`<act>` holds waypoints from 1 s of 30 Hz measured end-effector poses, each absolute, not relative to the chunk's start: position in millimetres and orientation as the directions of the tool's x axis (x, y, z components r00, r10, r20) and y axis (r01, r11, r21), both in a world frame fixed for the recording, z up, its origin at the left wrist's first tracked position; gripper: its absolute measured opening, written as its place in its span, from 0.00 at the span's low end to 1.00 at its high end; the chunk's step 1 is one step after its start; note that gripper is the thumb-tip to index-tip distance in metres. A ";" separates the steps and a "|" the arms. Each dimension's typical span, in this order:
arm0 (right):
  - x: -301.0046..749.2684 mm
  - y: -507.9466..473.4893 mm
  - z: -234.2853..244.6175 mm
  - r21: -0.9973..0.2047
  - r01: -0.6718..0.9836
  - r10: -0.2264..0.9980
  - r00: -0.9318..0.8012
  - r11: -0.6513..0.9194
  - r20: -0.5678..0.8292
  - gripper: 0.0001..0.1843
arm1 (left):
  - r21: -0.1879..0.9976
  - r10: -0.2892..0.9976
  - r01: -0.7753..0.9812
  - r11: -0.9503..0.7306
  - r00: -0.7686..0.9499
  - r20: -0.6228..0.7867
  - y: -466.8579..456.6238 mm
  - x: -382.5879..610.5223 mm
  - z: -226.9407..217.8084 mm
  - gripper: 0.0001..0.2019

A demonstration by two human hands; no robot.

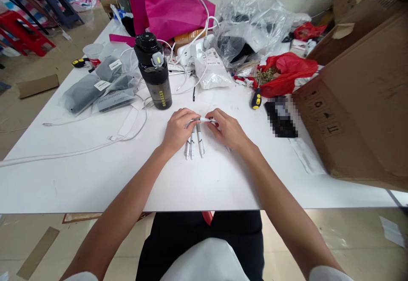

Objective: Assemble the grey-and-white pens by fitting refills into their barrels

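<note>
The left hand point(180, 130) and the right hand point(228, 130) are both low over the white table point(79, 187). Their fingers are bent and nearly closed, and they hold a thin silver pen point(202, 120) between them. It lies sideways, with the left hand at one end and the right hand at the other.

Just under the hands, three silver pens point(193, 143) lie side by side on the table, with their tips pointing at the person. So three pens are lying in a row, and one more is up in the hands. A small silver tip point(228, 149) pokes out below the right hand, but I cannot tell what it is.

The pens are to the right of the black water bottle point(153, 77) and nearer the person. Left of the bottle are grey packets point(83, 92), and a white cable point(95, 147) runs along nearer the person. Behind the bottle is a pink bag point(165, 7). To the right of the bottle are a yellow and black screwdriver point(256, 98), then a red plastic bag point(287, 75), and then a big cardboard box point(360, 102).
</note>
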State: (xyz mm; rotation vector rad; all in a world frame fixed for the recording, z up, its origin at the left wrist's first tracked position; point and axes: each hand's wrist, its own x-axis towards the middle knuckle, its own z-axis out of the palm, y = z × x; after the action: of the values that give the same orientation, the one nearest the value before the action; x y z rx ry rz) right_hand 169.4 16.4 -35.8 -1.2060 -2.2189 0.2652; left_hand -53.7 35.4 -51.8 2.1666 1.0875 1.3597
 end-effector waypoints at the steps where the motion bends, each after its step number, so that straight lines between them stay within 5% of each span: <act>1: 169.6 16.6 -35.4 -0.433 0.696 0.813 -0.417 0.573 0.406 0.12 | 0.639 0.757 0.417 -0.646 0.246 0.605 35.4 -53.5 -52.1 0.05; 25: 174.0 17.0 -34.1 -0.457 0.690 0.819 -0.380 0.561 0.430 0.16 | 0.607 0.739 0.436 -0.664 0.262 0.620 35.7 -53.5 -53.5 0.04; 30: 174.0 18.2 -33.2 -0.563 0.657 0.863 -0.334 0.501 0.379 0.21 | 0.613 0.744 0.434 -0.660 0.264 0.614 35.4 -53.0 -53.1 0.04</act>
State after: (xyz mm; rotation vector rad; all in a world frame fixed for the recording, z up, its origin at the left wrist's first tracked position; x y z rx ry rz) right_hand 174.0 18.2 -33.2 -1.2409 -2.0972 0.4098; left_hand -53.0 35.4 -53.1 2.2190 1.0793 1.3515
